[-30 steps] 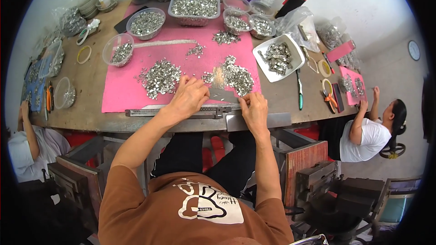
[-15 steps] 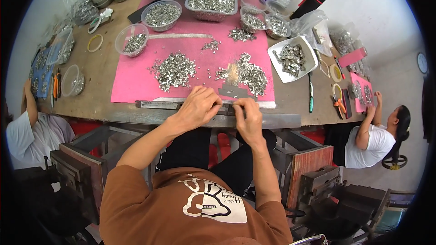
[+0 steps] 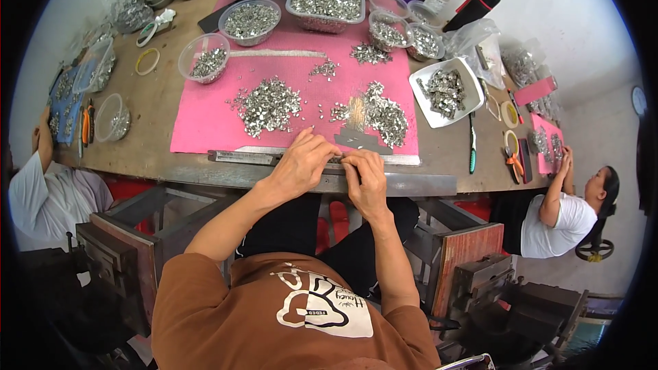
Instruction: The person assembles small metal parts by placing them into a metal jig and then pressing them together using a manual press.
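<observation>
My left hand (image 3: 301, 163) is at the table's front edge, its fingers closed near a long narrow metal bar (image 3: 241, 157). Close on its right, my right hand (image 3: 366, 177) has thumb and fingers pinched together. Whatever small thing they hold is hidden between the fingertips. Just beyond the hands, a pink mat (image 3: 209, 120) carries a heap of small silvery metal pieces (image 3: 269, 108) on the left. Another heap (image 3: 386, 116) lies on the right, beside a bunch of thin tan sticks (image 3: 357, 114) and a dark grey flat piece (image 3: 363, 140).
Plastic tubs of metal pieces (image 3: 325, 0) line the mat's far side. A white square dish (image 3: 419, 85) stands right of it, near a green-tipped tool (image 3: 473, 147) and orange-handled pliers (image 3: 513, 161). Co-workers sit at the left and right (image 3: 541, 226).
My right hand has moved left, closing the gap to my left hand, and its fingers have drawn in. The view has shifted slightly. The right co-worker's hands have come together.
</observation>
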Motion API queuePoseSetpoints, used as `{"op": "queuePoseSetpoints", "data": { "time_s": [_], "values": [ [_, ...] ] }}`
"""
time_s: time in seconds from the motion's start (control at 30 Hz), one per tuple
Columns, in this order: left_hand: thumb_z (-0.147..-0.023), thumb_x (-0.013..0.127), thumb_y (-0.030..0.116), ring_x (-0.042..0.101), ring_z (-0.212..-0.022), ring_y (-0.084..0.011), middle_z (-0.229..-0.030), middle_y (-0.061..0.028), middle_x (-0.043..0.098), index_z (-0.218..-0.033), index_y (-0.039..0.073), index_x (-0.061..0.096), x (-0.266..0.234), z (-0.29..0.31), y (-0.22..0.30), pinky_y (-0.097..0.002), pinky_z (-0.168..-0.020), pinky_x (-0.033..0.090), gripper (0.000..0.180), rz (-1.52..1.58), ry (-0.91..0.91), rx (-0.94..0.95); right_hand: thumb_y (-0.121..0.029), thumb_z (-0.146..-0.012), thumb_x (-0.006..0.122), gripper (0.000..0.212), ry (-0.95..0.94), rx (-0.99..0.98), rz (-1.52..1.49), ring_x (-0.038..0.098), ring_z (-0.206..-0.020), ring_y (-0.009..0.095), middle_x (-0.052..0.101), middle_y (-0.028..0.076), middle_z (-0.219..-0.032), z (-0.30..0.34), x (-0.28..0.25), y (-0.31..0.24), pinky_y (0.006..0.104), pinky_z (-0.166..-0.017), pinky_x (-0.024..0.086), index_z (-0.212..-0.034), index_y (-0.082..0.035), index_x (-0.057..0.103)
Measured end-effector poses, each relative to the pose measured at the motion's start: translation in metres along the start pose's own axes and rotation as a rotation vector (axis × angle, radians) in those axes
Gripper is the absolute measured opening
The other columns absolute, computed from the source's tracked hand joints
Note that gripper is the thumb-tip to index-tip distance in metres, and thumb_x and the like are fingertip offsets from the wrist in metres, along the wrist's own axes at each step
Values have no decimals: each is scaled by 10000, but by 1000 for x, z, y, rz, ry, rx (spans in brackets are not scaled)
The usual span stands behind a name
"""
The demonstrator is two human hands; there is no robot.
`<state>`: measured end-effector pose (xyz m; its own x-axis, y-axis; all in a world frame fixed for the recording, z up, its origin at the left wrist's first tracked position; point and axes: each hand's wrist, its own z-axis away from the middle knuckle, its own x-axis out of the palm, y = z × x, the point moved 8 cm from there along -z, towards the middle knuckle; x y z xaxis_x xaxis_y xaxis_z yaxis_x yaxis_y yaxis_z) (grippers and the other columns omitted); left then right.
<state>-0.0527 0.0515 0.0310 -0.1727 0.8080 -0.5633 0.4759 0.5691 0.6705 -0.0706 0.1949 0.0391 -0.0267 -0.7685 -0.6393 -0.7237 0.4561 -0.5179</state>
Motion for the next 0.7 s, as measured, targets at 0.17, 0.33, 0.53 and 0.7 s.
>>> {"op": "queuePoseSetpoints", "data": {
  "time_s": [0.17, 0.33, 0.53, 0.7],
  "values": [
    [-899, 741, 230, 592, -906, -284, -914, -76, 602, -1035, 74, 692, 5, -2, 10, -537, -1063, 372, 212, -241, 77, -33, 62, -908, 656, 123, 196, 192, -152, 670, -911, 311, 691, 144, -969, 6, -37, 28, 388, -824, 522, -1012, 11, 697],
    [-863, 774, 280, 568, -862, -258, -877, -57, 587, -1041, 87, 691, 7, -2, 10, -521, -1058, 363, 275, -302, 113, -43, 44, -902, 663, 131, 278, 317, 73, 631, -863, 303, 660, 123, -923, 13, -71, 68, 397, -781, 495, -1012, -19, 693],
    [-850, 767, 94, 613, -891, -242, -936, -46, 653, -1035, 82, 694, -14, 9, 18, -494, -1067, 366, 199, -206, 239, -16, -36, -892, 710, 96, 116, 285, 222, 624, -826, 291, 647, 97, -889, 6, -63, 80, 406, -781, 467, -988, -44, 713],
    [-839, 742, 20, 614, -885, -237, -916, -47, 629, -1021, 84, 701, -31, 26, 14, -486, -1053, 374, 196, -217, 339, 9, -31, -865, 724, 87, 93, 191, 345, 609, -828, 277, 629, 75, -857, -4, -54, 75, 411, -766, 437, -934, -74, 695]
  ]
}}
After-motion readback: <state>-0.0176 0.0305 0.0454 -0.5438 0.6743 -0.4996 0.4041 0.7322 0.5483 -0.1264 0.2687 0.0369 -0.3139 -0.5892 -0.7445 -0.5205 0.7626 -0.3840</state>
